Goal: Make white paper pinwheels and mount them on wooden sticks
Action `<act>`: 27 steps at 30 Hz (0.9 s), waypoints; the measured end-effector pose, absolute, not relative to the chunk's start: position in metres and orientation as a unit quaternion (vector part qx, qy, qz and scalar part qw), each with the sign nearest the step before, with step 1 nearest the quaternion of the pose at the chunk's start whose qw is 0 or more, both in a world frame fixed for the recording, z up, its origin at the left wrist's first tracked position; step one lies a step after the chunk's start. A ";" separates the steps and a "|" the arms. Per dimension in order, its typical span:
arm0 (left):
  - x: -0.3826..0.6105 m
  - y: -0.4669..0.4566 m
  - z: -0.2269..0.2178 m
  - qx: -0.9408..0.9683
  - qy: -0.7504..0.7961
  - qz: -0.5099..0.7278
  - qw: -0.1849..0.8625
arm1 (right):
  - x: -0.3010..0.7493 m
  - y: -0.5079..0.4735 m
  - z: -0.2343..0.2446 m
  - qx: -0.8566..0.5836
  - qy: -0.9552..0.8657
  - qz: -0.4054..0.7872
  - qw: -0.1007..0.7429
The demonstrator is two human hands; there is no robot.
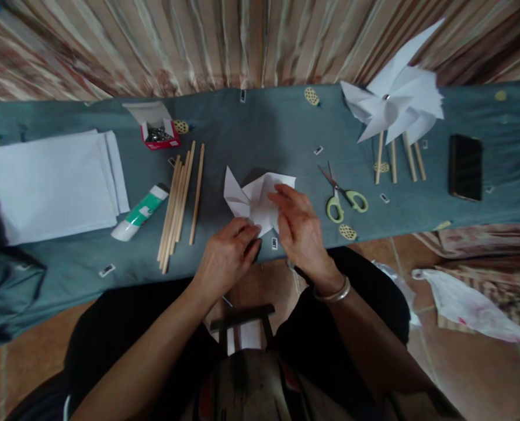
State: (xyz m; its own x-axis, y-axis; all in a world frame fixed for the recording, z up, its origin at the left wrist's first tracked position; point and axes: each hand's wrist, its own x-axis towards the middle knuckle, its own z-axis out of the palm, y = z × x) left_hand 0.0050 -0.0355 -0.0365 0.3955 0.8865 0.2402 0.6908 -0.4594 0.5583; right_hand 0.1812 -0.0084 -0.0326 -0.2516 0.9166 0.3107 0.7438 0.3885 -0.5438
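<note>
A white paper piece [262, 199] with raised, pointed flaps lies at the centre of the frame, on a teal patterned cloth [281, 128]. The left hand [229, 251], just below centre, has its thumb and fingertips drawn together at the paper's near edge, pinching it close to where the flaps meet. The right hand [301, 231], just right of centre, reaches over the paper's right part with bent fingers laid against it; whether its thumb grips from beneath I cannot tell. A silver-coloured bracelet [334, 292] circles the right wrist.

Left of the hands, several wooden sticks [174, 210] lie side by side, with a single stick [197, 196] slightly apart on their right. A green-and-white tube [141, 213] lies slantwise between them and a stack of white sheets [56, 187] at the left of the frame. Above the sticks stands an open red box [160, 137] of small metal pieces (too small to make out singly). Right of the right hand, green-handled scissors [336, 188] lie with blades slightly parted. At the upper right, white paper pinwheels [389, 108] overlap, their sticks pointing down the frame, and a dark phone [465, 168] lies beside them.
</note>
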 end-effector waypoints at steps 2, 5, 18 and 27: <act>0.005 -0.035 -0.037 0.815 0.483 0.265 0.181 | 0.188 0.005 -0.032 -0.557 -0.765 0.123 0.298; 0.005 -0.035 -0.037 0.817 0.481 0.265 0.176 | 0.193 0.026 -0.035 -0.576 -0.765 0.097 0.272; -0.009 -0.028 -0.031 0.828 0.476 0.261 0.143 | 0.219 0.033 -0.027 -0.596 -0.750 0.110 0.264; -0.018 -0.013 -0.028 0.820 0.498 0.271 0.075 | 0.229 -0.006 -0.016 -0.649 -0.679 0.228 0.256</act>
State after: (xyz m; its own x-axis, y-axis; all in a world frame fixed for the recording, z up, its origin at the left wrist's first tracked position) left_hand -0.0177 -0.0127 -0.0276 0.3569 0.8582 0.3688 0.7769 -0.4920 0.3930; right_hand 0.2288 -0.0062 -0.0160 -0.0264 0.9983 0.0516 0.7654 0.0534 -0.6413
